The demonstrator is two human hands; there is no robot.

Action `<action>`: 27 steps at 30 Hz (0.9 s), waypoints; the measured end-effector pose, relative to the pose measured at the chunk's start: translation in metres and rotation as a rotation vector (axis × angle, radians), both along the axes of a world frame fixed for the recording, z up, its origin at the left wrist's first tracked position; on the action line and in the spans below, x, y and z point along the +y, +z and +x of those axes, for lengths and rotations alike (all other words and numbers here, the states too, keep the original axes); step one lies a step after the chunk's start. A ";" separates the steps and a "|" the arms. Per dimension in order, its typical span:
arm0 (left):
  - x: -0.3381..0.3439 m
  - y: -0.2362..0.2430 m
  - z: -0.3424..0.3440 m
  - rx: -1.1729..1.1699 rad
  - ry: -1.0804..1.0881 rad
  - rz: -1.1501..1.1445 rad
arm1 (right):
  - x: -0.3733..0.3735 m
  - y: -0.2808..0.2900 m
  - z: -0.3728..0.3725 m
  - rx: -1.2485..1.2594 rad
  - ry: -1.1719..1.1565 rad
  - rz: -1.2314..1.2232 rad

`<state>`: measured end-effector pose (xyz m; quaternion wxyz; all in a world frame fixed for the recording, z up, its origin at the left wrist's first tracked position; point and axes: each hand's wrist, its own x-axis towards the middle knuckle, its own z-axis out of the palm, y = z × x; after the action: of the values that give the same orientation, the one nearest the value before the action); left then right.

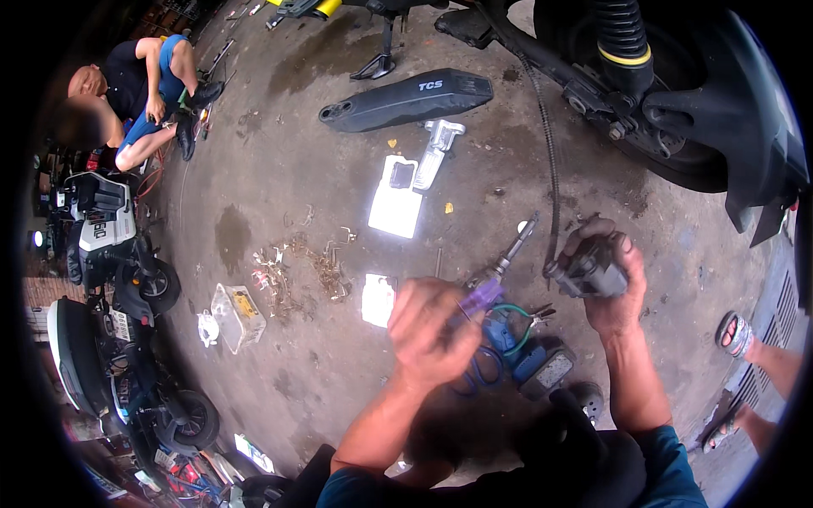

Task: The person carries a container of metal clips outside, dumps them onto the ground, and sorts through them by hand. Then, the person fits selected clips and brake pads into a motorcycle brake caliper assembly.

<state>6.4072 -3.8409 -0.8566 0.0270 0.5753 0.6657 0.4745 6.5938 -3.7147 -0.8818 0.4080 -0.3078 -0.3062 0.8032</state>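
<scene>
My left hand [436, 330] is closed round a purple-handled tool [481, 298], partly smeared by motion. Its long metal shaft points up and to the right, toward the other hand. My right hand [618, 292] grips a dark boxy part [593, 264], fingers wrapped over its top. A ribbed black cable [552, 152] hangs from the scooter above and runs down beside this part; whether they join is hard to make out. On the ground below my hands lie a blue power tool [501, 330], a green-handled pair of pliers [529, 326] and a blue-grey block [546, 368].
A scooter's rear wheel [669, 161] and shock absorber [622, 38] fill the upper right. A black cover [406, 100], a silver bracket [438, 152], papers [395, 207], a bin [239, 317] and scattered fasteners [305, 267] lie around. A person [148, 93] sits upper left; another's feet [735, 334] stand right.
</scene>
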 end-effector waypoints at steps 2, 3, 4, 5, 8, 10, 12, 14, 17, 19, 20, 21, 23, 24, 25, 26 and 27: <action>-0.010 -0.047 -0.035 -0.467 0.233 -0.198 | -0.010 -0.016 -0.003 -0.157 0.152 0.193; -0.018 -0.071 -0.049 -0.778 0.333 -0.265 | -0.014 -0.026 -0.004 -0.186 0.160 0.129; -0.025 -0.093 -0.062 -0.737 0.339 -0.283 | -0.015 -0.035 -0.004 -0.222 0.160 0.068; -0.027 -0.101 -0.063 -0.762 0.444 -0.331 | -0.015 -0.045 -0.002 -0.238 0.148 0.070; -0.030 -0.128 -0.074 -0.582 0.453 -0.433 | -0.010 -0.063 0.008 -0.158 -0.074 -0.219; -0.032 -0.149 -0.091 -0.132 0.461 -0.405 | -0.005 -0.070 0.016 -0.194 -0.079 -0.310; -0.025 -0.148 -0.097 -0.134 0.492 -0.487 | -0.002 -0.081 0.024 -0.237 -0.097 -0.290; -0.019 -0.134 -0.107 -0.769 0.443 -0.459 | 0.000 -0.085 0.026 -0.225 -0.064 -0.254; -0.019 -0.156 -0.118 -1.009 0.445 -0.420 | 0.003 -0.085 0.035 -0.311 0.033 -0.292; -0.018 -0.161 -0.127 -0.964 0.517 -0.409 | 0.003 -0.073 0.027 -0.497 0.112 -0.214; -0.014 -0.161 -0.124 -0.957 0.526 -0.413 | 0.005 -0.079 0.032 -0.491 0.119 -0.222; -0.011 -0.157 -0.124 -0.984 0.489 -0.504 | 0.008 -0.085 0.038 -0.544 0.080 -0.182; -0.008 -0.151 -0.124 -1.003 0.463 -0.600 | 0.012 -0.092 0.041 -0.588 0.049 -0.149; -0.007 -0.148 -0.123 -1.066 0.479 -0.597 | 0.013 -0.091 0.041 -0.611 -0.005 -0.139; -0.006 -0.146 -0.124 -1.130 0.495 -0.593 | 0.015 -0.091 0.042 -0.635 -0.060 -0.128; -0.005 -0.144 -0.125 -1.125 0.503 -0.597 | 0.017 -0.093 0.045 -0.631 -0.055 -0.134; -0.004 -0.142 -0.127 -1.145 0.516 -0.635 | 0.021 -0.095 0.049 -0.621 -0.087 -0.108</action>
<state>6.2803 -3.8447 -0.9984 0.4263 0.0230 0.7685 0.4767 6.6428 -3.6939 -0.9769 0.3119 -0.5724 -0.3595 0.6677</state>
